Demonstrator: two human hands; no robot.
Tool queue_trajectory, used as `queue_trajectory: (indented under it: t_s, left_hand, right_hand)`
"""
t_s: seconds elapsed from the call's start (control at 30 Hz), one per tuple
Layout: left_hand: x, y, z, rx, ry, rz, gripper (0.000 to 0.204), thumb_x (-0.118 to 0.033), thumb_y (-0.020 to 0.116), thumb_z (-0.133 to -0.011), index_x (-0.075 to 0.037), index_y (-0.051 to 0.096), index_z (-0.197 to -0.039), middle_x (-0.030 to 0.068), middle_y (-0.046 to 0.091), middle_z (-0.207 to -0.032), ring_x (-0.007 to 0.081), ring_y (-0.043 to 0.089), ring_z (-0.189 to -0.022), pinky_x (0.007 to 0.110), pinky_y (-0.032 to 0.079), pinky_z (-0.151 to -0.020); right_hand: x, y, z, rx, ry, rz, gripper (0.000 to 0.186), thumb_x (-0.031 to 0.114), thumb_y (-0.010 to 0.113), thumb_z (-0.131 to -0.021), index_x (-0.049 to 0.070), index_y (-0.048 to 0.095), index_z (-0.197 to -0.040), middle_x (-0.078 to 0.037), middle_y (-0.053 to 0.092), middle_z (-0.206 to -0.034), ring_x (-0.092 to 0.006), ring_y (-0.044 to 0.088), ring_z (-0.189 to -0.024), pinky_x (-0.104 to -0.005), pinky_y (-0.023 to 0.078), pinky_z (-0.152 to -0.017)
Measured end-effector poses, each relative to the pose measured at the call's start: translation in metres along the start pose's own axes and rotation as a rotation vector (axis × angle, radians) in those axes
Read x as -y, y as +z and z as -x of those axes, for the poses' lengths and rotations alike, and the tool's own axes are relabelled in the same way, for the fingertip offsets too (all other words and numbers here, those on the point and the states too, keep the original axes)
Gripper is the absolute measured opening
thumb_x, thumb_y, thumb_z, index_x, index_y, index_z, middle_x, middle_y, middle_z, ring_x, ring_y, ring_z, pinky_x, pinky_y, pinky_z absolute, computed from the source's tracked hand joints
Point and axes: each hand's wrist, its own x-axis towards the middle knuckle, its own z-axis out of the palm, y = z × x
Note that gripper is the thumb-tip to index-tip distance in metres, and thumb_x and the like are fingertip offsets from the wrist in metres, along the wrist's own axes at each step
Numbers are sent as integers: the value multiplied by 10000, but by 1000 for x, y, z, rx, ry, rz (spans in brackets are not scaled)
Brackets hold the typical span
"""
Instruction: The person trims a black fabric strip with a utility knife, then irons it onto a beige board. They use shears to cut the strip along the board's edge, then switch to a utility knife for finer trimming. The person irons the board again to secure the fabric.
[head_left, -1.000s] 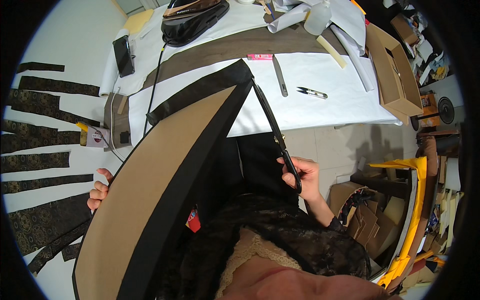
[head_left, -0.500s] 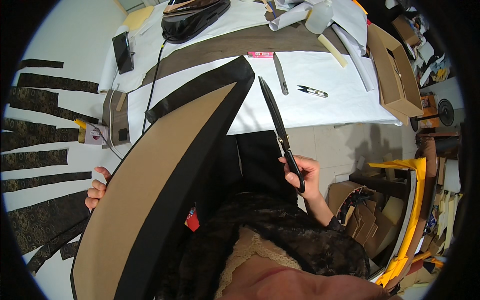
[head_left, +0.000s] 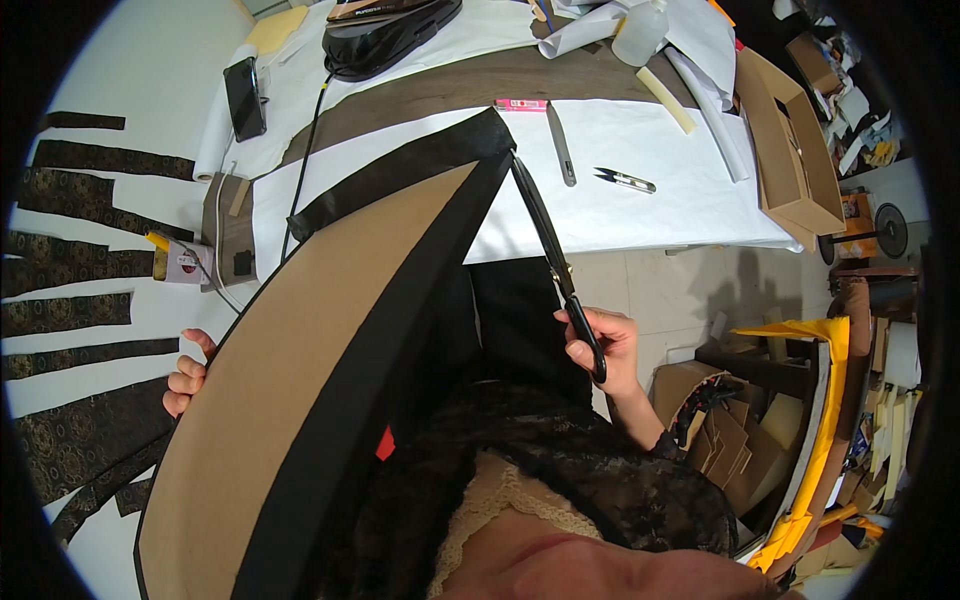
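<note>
My left hand (head_left: 188, 378) grips the outer edge of a long, curved tan panel (head_left: 290, 335) with a wide black fabric border. The panel lies slantwise across my front. A black fabric strip (head_left: 405, 165) extends past its upper edge, over the white-covered table. In my right hand (head_left: 608, 348) is a pair of long black scissors (head_left: 543, 225), with fingers around the handles. Their tips meet the black fabric's far right corner, and the blades look nearly closed. Whether the fabric lies between them is too fine to make out.
Thread snips (head_left: 625, 180), a grey craft knife (head_left: 562, 147) and a pink packet (head_left: 521, 105) lie on the table. Behind are a black iron (head_left: 390, 45) and a phone (head_left: 245, 98). Patterned fabric strips (head_left: 65, 315) lie left. A cardboard box (head_left: 790, 140) stands right.
The scissor tips have come up against the fabric corner, where a small gap showed before. The panel and my left hand have shifted slightly left.
</note>
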Motion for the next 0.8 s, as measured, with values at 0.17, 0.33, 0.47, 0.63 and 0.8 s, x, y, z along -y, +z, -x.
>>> queue_trajectory:
  t_s: [0.17, 0.33, 0.47, 0.63, 0.8]
  left_hand:
    - [0, -1, 1, -13, 26, -79, 192, -193, 451, -916, -105, 379, -762, 25, 391, -735, 167, 484, -811, 573, 327, -1078]
    - [-6, 5, 0, 39, -15, -17, 280, -304, 590, -908, -62, 470, -835, 19, 456, -795, 160, 505, -845, 569, 265, -1129]
    - [1, 1, 4, 17, 13, 46, 165, -177, 413, -940, -102, 374, -798, 33, 409, -759, 189, 513, -873, 593, 304, -1099]
    - [-3, 0, 1, 67, -3, 76, 162, -175, 406, -946, -100, 375, -804, 41, 418, -773, 200, 522, -900, 593, 294, -1105]
    - [-3, -2, 2, 70, 5, 73, 159, -170, 405, -944, -98, 375, -805, 44, 414, -763, 204, 522, -897, 592, 291, -1108]
  right_hand:
    - [1, -1, 0, 7, 1, 25, 363, 33, 763, -797, -55, 664, -1135, 39, 515, -698, -35, 459, -623, -185, 335, -545]
    - [2, 0, 1, -6, 16, 12, 366, 30, 769, -792, -52, 667, -1134, 39, 523, -694, -29, 457, -618, -182, 337, -544]
    - [3, 1, 2, -27, 26, 29, 370, 16, 776, -782, -52, 669, -1130, 38, 542, -702, -19, 459, -619, -175, 343, -547]
    - [0, 1, 3, -39, 48, 7, 373, 6, 783, -772, -44, 676, -1126, 38, 560, -712, -11, 467, -624, -167, 352, -553]
    - [1, 3, 4, -60, 60, 39, 372, 11, 789, -770, -34, 681, -1123, 43, 570, -707, -9, 472, -620, -161, 355, -552]
